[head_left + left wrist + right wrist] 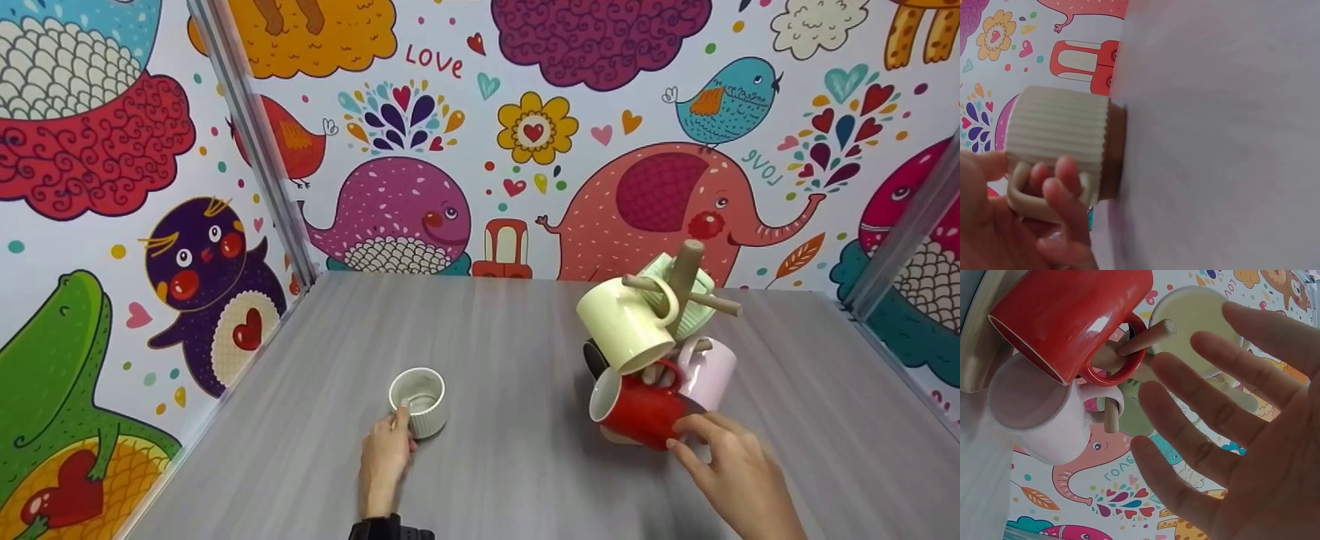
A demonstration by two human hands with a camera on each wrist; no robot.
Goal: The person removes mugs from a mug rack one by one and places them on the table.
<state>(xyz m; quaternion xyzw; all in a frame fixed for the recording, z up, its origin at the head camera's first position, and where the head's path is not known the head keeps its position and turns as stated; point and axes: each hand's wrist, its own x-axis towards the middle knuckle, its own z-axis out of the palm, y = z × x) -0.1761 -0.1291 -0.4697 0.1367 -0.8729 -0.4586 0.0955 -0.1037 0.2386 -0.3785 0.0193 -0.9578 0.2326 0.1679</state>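
Ribbed mug [429, 421] stands on the worktop [510, 420], handle [1030, 207] held in my left grip [386, 454]; my right grip [735, 459], fingers [1213, 399] apart, hovers beside the red mug [645, 411].

The cup [429, 423] in my left grip [386, 457] is off-white with fine ribbing over a plain brown base [1114, 154], my wristband [386, 529] is black, and the red mug [643, 411] by my right grip [739, 469] is white inside. I also see a pale yellow mug [624, 326], a pale pink mug [714, 371], a mint-green mug [696, 322], a light-brown wooden rack [684, 285] and a grey, faintly streaked bench [510, 450]. The white wall [457, 112] carries a bright printed pattern: a white-flecked purple whale [401, 199], a coral elephant [596, 206], a turquoise bird [727, 97] with an orange wing, a yellow flower [534, 129] and multicoloured hearts [514, 187].
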